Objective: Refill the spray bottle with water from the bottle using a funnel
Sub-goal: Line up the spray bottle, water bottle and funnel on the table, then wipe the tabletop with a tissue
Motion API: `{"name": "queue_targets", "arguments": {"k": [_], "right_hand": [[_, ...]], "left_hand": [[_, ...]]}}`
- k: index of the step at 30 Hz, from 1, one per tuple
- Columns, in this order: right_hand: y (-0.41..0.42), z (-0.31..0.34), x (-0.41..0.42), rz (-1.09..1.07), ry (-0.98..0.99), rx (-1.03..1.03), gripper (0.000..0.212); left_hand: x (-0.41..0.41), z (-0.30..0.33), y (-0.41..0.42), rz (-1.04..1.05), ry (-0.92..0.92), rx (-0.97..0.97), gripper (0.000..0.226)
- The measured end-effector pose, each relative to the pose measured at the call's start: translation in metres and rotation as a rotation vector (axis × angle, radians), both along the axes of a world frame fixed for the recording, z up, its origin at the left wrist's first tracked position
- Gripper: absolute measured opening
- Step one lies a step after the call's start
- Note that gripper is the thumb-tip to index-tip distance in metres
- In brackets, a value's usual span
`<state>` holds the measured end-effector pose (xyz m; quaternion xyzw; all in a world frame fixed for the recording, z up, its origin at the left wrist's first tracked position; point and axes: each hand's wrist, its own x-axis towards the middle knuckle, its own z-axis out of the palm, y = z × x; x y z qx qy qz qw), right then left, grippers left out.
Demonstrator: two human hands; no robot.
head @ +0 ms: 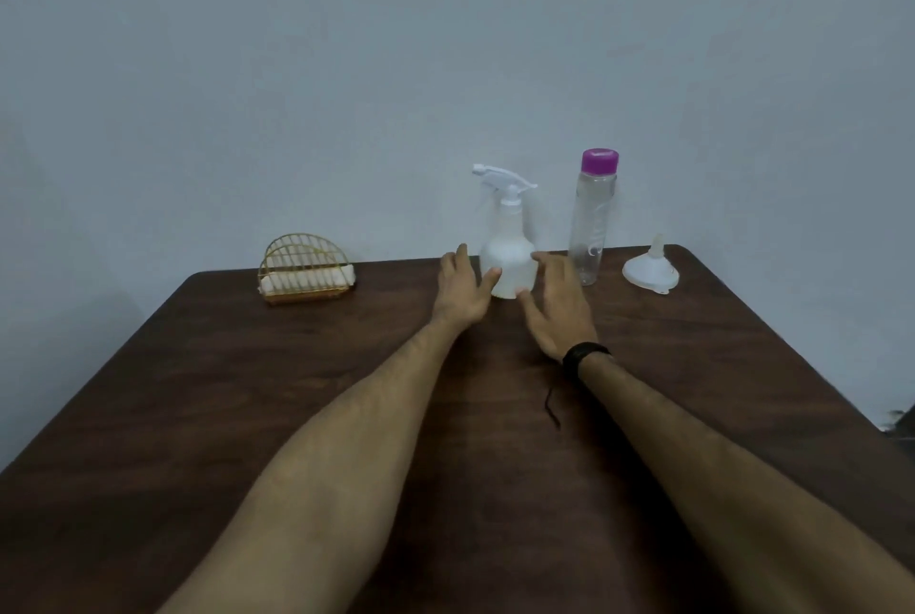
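A white spray bottle (509, 237) with its trigger head on stands upright near the far edge of the dark wooden table (247, 390). My left hand (463, 289) lies just left of its base with spread fingers, the thumb at the bottle's side. My right hand (559, 304) is just right of the base, fingers spread, thumb near the bottle's bottom. Neither hand grips it. To the right stands a clear water bottle (591, 222) with a purple cap. A white funnel (651, 269) rests upside down, spout up, at the far right.
A gold wire napkin holder (306, 274) with white napkins stands at the far left of the table. A plain wall rises right behind the table's far edge. A black band is on my right wrist, with a dark thread hanging from it.
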<state>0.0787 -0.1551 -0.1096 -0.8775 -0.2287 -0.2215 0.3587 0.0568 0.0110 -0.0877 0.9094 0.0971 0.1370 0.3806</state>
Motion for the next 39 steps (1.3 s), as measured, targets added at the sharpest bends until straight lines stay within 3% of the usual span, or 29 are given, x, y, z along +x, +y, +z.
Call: {"name": "queue_targets", "arguments": {"k": [3,6,8,14,21,31,35,39], "right_hand": [[0.009,0.02,-0.042,0.077,-0.121,0.023,0.025],[0.036,0.025,-0.05,0.228,-0.061,-0.08,0.012],[0.06,0.034,-0.053,0.351,0.007,-0.16,0.011],[0.139,0.046,-0.028,0.45,0.22,-0.266,0.021],[0.216,0.035,0.014,0.42,0.242,-0.24,0.026],[0.269,0.026,0.046,0.382,0.302,-0.273,0.023],[0.271,0.026,0.043,0.327,0.235,-0.234,0.009],[0.269,0.028,0.041,0.341,0.19,-0.219,0.01]], "left_hand": [[-0.042,-0.003,0.041,0.054,-0.129,0.129,0.05],[-0.081,-0.012,0.086,0.116,-0.215,0.216,0.03],[-0.102,-0.019,0.112,0.14,-0.178,0.281,0.025],[-0.124,-0.027,0.159,0.216,0.044,0.482,0.041],[-0.106,-0.036,0.16,0.351,0.327,0.485,0.068],[-0.105,-0.037,0.162,0.339,0.364,0.495,0.072],[-0.106,-0.036,0.162,0.336,0.36,0.494,0.071],[-0.107,-0.035,0.161,0.336,0.365,0.483,0.071]]}}
